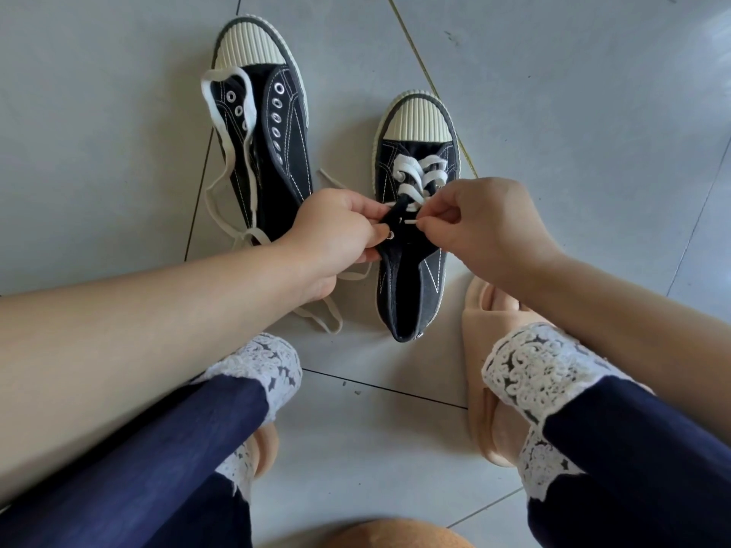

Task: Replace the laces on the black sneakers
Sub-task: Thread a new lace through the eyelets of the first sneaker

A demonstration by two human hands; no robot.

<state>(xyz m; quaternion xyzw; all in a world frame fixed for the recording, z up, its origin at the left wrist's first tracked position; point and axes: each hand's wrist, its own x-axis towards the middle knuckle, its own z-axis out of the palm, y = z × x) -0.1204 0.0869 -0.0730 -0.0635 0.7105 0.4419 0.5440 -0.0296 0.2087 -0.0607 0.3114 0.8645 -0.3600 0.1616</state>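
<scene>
Two black canvas sneakers with cream ribbed toe caps lie on the grey tiled floor. The right sneaker [411,270] has a white lace [419,176] crossed through its front eyelets. My left hand [336,235] grips its left eyelet flap near the tongue. My right hand [478,227] pinches the lace's white tip at an eyelet. The left sneaker [273,140] stands unlaced, with an off-white loose lace [229,152] draped over it and trailing to the floor.
My legs in dark blue trousers with white lace cuffs fill the foreground. A peach slipper [486,389] is on my right foot beside the right sneaker's heel, and another peach slipper [265,448] shows at my left leg. Grey floor tiles [593,112] surround the shoes.
</scene>
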